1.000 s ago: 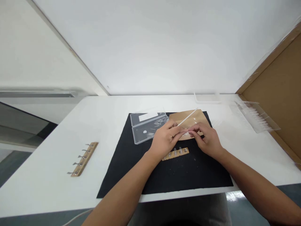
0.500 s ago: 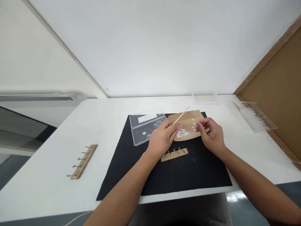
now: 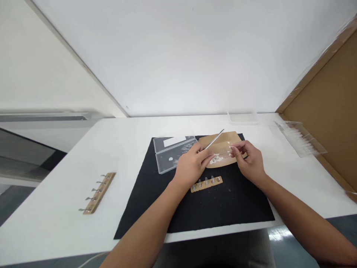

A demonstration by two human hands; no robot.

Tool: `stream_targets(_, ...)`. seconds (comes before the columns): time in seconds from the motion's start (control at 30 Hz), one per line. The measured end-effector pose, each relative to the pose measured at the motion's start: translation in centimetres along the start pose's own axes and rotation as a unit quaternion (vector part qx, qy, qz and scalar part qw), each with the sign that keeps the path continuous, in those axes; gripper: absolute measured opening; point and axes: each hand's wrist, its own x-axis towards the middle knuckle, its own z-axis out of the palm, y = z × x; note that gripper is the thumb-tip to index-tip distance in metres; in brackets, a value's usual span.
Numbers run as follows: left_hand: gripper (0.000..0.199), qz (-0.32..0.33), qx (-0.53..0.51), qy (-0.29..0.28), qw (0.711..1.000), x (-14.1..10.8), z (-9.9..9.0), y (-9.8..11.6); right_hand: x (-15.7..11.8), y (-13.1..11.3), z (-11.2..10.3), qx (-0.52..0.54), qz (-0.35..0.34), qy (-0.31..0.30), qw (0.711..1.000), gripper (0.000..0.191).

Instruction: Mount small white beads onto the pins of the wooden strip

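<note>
Slim, straight, pale stick (image 3: pixel 214 139) slants up over the rectangular brown paper sheet (image 3: pixel 227 136); your left hand (image 3: pixel 192 160) grasps it, hiding its lower end. Your right hand (image 3: pixel 248 158) is at the sheet's right side, thumb and forefinger drawn close; whether they pinch anything, you can't tell. Small white flakes (image 3: pixel 216 159) lie on the paper between your hands, partly covered. Just below: short tan strip (image 3: pixel 209 184) with small upright clear pieces, too small to read. Hinged clear plastic case (image 3: pixel 163 163), open, right end behind your left hand. Black rectangular mat (image 3: pixel 242 204) underneath, on a white table (image 3: pixel 134 128); plain white wall (image 3: pixel 200 56) beyond.
</note>
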Motion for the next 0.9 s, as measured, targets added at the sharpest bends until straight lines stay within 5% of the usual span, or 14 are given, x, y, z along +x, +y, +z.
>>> stream_targets(0.43,0.043,-0.044,0.064,-0.057,0.995,0.3,-0.7,1.0,0.0,0.0,-0.1,-0.016,0.005,-0.011,1.0,0.019)
stream_targets(0.57,0.051,-0.074,0.062,-0.037,0.995,0.4,-0.8,1.2,0.0,0.1,-0.1,-0.026,0.009,-0.015,1.0,0.018)
stream_targets(0.9,0.027,0.076,0.052,0.05,0.994,0.1,-0.3,1.1,0.0,0.1,0.0,-0.053,-0.014,-0.036,0.998,0.018)
